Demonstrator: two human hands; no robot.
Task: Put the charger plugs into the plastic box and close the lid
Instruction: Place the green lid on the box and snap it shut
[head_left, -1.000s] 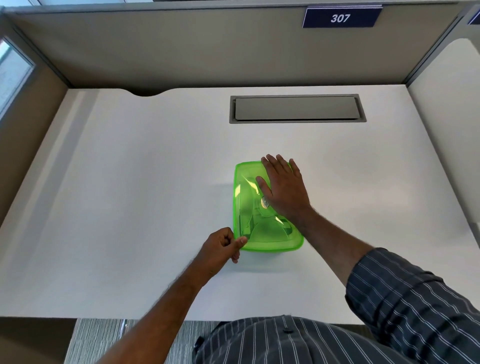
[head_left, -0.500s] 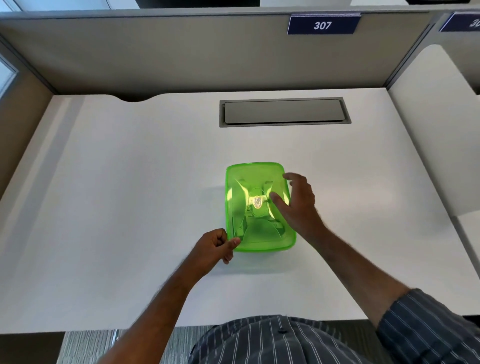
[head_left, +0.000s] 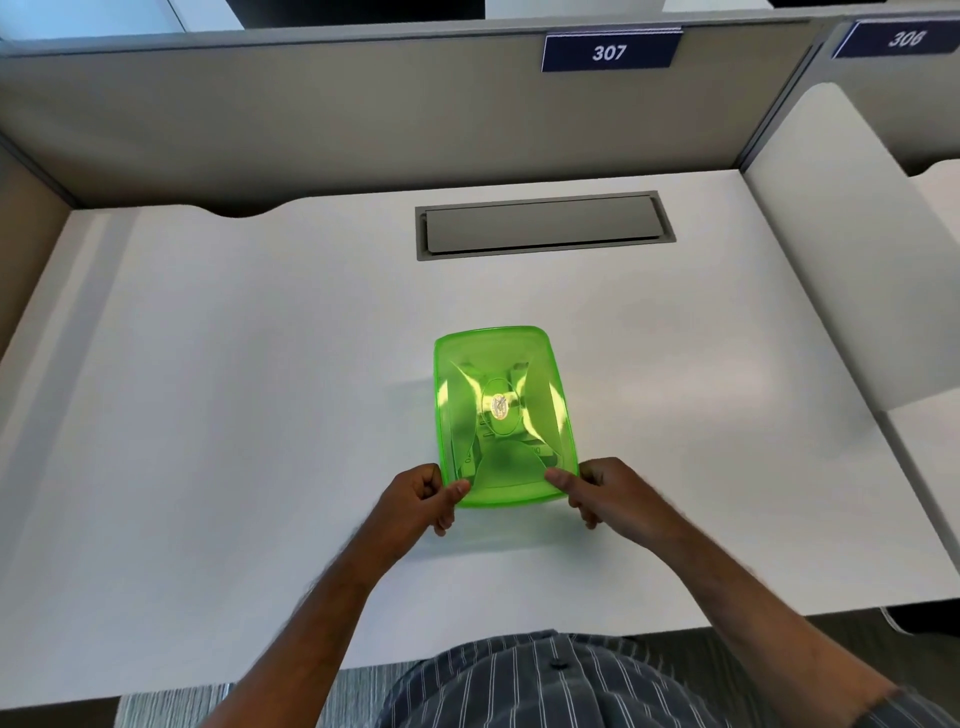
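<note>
A translucent green plastic box (head_left: 501, 374) lies on the white desk (head_left: 234, 395) in front of me, its green lid on top. Pale shapes, the charger plugs (head_left: 511, 449), show faintly through the lid. My left hand (head_left: 423, 499) pinches the box's near left corner, thumb on the lid and fingers curled beneath the rim. My right hand (head_left: 605, 493) pinches the near right corner the same way.
A grey cable hatch (head_left: 543, 224) is set into the desk behind the box. Grey partition walls with number plates 307 (head_left: 609, 52) and 306 enclose the desk at the back and sides. A white side panel (head_left: 831, 249) stands to the right.
My right hand has left the top of the lid and come down to the near right corner, where it now pinches the rim. My left hand has stayed on the near left corner.
</note>
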